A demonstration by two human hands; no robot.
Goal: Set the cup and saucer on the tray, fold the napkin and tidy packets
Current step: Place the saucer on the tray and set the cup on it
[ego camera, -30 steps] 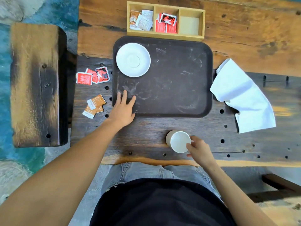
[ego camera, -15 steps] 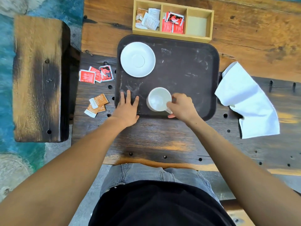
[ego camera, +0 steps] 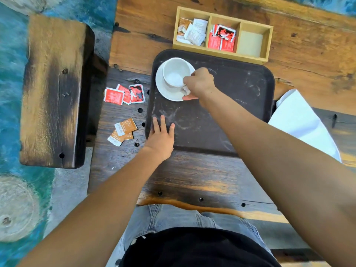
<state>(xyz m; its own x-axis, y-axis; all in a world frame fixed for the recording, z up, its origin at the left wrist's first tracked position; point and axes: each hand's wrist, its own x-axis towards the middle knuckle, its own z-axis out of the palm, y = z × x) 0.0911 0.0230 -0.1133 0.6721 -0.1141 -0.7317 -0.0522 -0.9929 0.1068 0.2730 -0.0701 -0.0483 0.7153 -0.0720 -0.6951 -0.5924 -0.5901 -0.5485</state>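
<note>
- Holding the white cup (ego camera: 175, 73) over the saucer (ego camera: 167, 92) with the right hand (ego camera: 199, 83), fingers curled round the handle side, thumb tucked low near the saucer's rim.
- Carried, since half a second ago, from the near edge of the dark tray (ego camera: 240, 89), just beside the left hand, to the saucer's spot in the far left corner.
- Cannot tell whether already seated on the saucer or just above it; mouth of the cup turned upward, inside showing.
- Resting the left hand (ego camera: 160, 137) as before on the near left corner of the tray, fingers straight and slightly spread, palm down, gripping nothing.
- Lying unmoved on the wooden table (ego camera: 192, 176) left of the tray: three overlapping red packets (ego camera: 123, 95), and nearer, two overlapping brown packets (ego camera: 123, 131).
- Standing as before just beyond the tray's far edge: a wooden organiser box (ego camera: 252, 59), with white and brown packets in the left compartment and red ones in the middle.
- Lying unfolded and rumpled to the right of the tray, same place as earlier: the white napkin (ego camera: 300, 122).
- Hidden under the right fingers: most of the cup's handle, only a sliver of white showing below the knuckles.
- Covered by the right hand and forearm: the saucer's right rim, the tray's near right corner and the napkin's near part.
- Too small to read: the print on the packets.
</note>
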